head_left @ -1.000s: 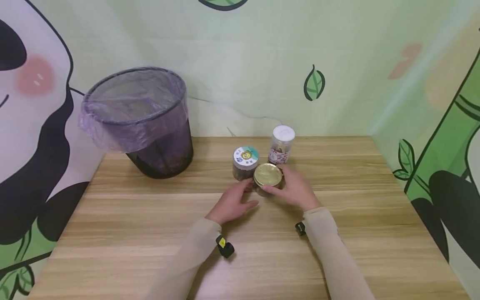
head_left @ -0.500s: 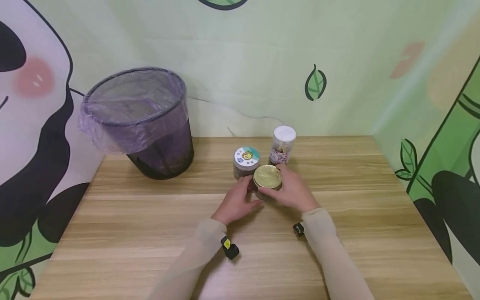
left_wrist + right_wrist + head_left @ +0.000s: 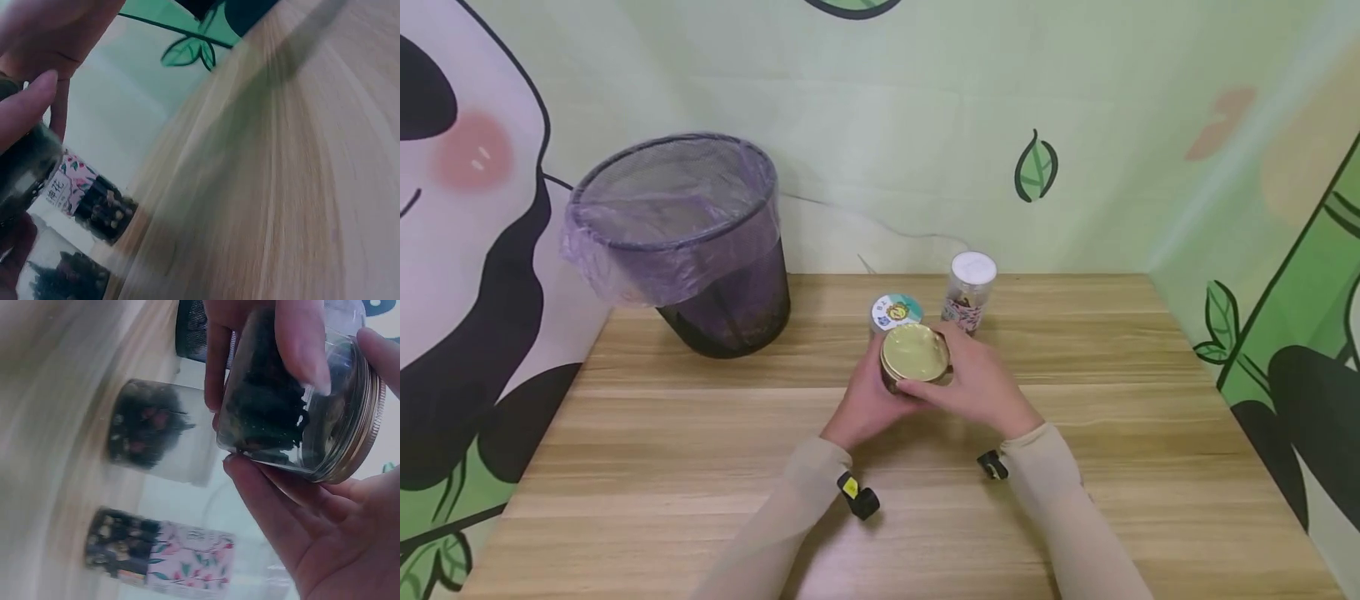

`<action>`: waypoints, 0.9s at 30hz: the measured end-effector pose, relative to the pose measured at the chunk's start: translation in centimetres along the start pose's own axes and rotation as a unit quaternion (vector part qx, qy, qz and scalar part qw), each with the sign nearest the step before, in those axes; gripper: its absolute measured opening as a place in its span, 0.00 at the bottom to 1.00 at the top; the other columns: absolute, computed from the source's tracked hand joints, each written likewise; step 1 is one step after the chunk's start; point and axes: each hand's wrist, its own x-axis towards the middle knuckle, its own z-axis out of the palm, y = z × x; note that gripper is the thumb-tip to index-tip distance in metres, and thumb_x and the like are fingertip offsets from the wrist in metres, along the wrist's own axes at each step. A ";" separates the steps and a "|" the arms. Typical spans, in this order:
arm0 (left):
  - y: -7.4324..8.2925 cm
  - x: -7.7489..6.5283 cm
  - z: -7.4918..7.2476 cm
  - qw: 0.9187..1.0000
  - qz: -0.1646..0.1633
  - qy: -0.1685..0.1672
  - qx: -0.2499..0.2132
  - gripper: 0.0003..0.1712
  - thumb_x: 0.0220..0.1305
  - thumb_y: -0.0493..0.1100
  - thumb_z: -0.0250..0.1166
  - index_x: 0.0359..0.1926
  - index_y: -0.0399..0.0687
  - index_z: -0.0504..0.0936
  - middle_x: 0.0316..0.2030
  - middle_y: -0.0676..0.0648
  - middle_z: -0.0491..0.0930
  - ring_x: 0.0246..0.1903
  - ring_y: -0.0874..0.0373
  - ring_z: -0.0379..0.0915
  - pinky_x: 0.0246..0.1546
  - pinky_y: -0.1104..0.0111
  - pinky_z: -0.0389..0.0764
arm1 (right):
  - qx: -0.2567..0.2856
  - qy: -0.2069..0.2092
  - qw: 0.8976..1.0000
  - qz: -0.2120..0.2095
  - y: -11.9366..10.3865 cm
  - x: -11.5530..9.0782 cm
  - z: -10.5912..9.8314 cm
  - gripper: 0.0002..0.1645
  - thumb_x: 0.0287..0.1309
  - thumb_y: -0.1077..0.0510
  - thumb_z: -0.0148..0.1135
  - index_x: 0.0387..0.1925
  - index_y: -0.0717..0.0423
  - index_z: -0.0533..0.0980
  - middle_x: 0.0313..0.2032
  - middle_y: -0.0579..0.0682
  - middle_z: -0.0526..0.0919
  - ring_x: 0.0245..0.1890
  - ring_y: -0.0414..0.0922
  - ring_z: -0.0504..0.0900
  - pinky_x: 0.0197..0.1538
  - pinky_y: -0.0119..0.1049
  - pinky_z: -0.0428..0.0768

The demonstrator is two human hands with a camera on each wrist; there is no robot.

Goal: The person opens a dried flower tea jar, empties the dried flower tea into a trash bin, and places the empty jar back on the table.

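Nearest: left hand [image 3: 867,400] wrapped round the glass side of the gold-lidded jar [image 3: 262,409]; right hand [image 3: 981,379] grips the same jar from the other side, thumb at the edge of the lid [image 3: 916,352]. Jar's tilted and off the table [image 3: 940,517], going by the right wrist view; lid on. Step in hand, my read: two-handed hold. Next move calls for a firm left hand on the glass, so the right can work the lid or release cleanly. Just behind the jar, slightly left: sticker-topped jar [image 3: 897,312], partly hidden. Behind and right of it: white-lidded jar [image 3: 968,292], upright. Well left and behind: black bin [image 3: 741,308], purple liner [image 3: 670,275]. Farthest back: printed wall cloth [image 3: 880,150].
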 end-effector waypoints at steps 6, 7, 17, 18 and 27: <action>0.3 -0.3 -0.1 1.000 0.007 0.027 -0.009 0.62 0.40 0.41 0.87 0.75 0.51 0.62 0.70 0.47 0.73 0.70 0.50 0.70 0.73 0.53 0.68 | -0.039 -0.007 0.999 0.000 -1.7 0.1 0.2 0.57 0.52 0.29 0.74 0.70 0.61 0.66 0.63 0.59 0.79 0.57 0.56 0.84 0.59 0.52 0.83; 0.3 -0.3 -0.1 1.000 0.011 0.026 -0.008 0.62 0.40 0.40 0.87 0.76 0.50 0.62 0.70 0.47 0.73 0.70 0.50 0.70 0.73 0.53 0.69 | -0.054 -0.005 0.999 0.001 -1.9 0.2 0.3 0.57 0.52 0.28 0.73 0.70 0.61 0.66 0.61 0.59 0.79 0.54 0.56 0.85 0.56 0.51 0.84; 0.7 -0.5 0.0 0.999 0.045 0.013 -0.011 0.64 0.40 0.37 0.85 0.77 0.42 0.58 0.72 0.41 0.70 0.68 0.47 0.72 0.70 0.56 0.73 | -0.156 0.067 0.985 -0.030 -3.4 1.4 1.9 0.50 0.51 0.20 0.60 0.54 0.59 0.75 0.53 0.57 0.80 0.30 0.51 0.82 0.31 0.47 0.83; 0.7 -0.6 -0.1 0.999 0.047 0.012 -0.009 0.64 0.41 0.37 0.85 0.77 0.42 0.59 0.72 0.41 0.71 0.68 0.48 0.73 0.70 0.57 0.74 | -0.154 0.071 0.985 -0.037 -3.3 1.5 2.0 0.48 0.51 0.21 0.60 0.52 0.59 0.75 0.52 0.56 0.80 0.29 0.50 0.81 0.29 0.45 0.81; 0.5 -0.7 -0.9 0.998 0.060 0.002 0.009 0.60 0.40 0.38 0.86 0.74 0.46 0.64 0.67 0.43 0.77 0.65 0.51 0.77 0.67 0.61 0.77 | -0.152 0.096 0.978 -0.109 -2.8 1.8 2.5 0.39 0.50 0.24 0.59 0.40 0.55 0.71 0.34 0.49 0.73 0.20 0.43 0.69 0.20 0.35 0.68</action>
